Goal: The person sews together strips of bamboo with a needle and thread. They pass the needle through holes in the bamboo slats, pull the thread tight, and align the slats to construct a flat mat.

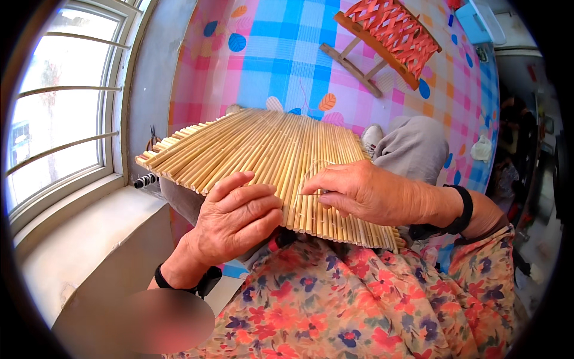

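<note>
Across my lap lies a mat of thin tan sticks (257, 143), set side by side and stitched in rows. My right hand (365, 190) is over its near part, thumb and forefinger pinched on a fine thread. A loop of thread shows by the knuckles; whether a needle is in the pinch, I cannot make out. My left hand (236, 218) rests at the mat's near edge. Its fingers are slightly bent and apart, pointing right, and its thumb is hidden.
Beyond the mat stands a wooden stool with a woven red seat (394, 36) on a checkered floor covering (287, 48). Scissors (153, 137) show by the mat's left edge. A barred window (66, 90) and a pale ledge (89, 239) are at the left. A blue bin (475, 24) stands far right.
</note>
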{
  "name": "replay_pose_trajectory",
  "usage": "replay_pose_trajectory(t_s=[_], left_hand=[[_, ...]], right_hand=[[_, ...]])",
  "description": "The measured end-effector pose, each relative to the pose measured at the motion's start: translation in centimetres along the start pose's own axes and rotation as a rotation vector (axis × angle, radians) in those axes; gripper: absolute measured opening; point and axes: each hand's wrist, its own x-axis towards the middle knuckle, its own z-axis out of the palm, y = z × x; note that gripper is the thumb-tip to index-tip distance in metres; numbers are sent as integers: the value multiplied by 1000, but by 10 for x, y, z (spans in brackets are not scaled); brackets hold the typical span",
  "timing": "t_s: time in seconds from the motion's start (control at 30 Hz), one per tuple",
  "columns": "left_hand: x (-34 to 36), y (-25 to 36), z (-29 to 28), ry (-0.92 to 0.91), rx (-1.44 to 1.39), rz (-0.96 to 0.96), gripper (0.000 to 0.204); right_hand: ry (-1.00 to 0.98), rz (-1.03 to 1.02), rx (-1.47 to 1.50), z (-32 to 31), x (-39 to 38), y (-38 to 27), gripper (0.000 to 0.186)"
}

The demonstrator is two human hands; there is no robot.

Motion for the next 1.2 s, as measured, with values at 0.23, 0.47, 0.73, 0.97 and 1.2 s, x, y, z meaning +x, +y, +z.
replay_pose_trajectory(t_s=[0.23, 0.47, 0.73, 0.97, 1.2], left_hand=[[-5, 4, 1, 56, 90, -25, 20], [-7, 4, 3, 77, 80, -58, 19], [-5, 3, 3, 73, 62, -48, 20], [-4, 3, 1, 61, 61, -51, 22], [-4, 4, -1, 57, 50, -51, 22]], right_hand=[[-2, -4, 37, 3, 6, -4, 15], [15, -56, 69, 9, 7, 8, 16], [3, -106, -8, 7, 7, 10, 18], [1, -104, 46, 7, 7, 13, 18], [-22, -204, -138, 3, 10, 10, 15]])
